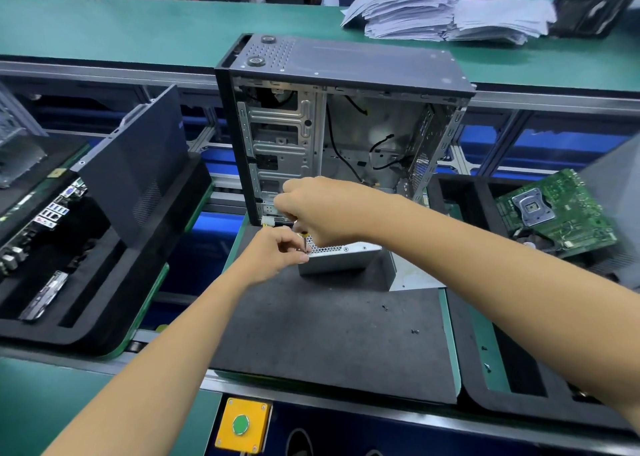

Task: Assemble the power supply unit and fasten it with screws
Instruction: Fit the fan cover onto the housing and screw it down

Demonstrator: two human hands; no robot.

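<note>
Beyond both hands an open computer case (pixel 346 123) stands upright on a dark foam mat (pixel 329 334), with paper stacks (pixel 446 12) far behind it. A motherboard (pixel 557 213) lies right of the right hand (pixel 322 210), and a side panel (pixel 138 165) leans left of the left hand (pixel 277 255). The power supply unit (pixel 343 256) sits on the mat under both hands. The right hand curls over a small screwdriver (pixel 304 242); the left pinches near its tip, perhaps a screw. Loose screws (pixel 415 331) lie nearer, under the right forearm
</note>
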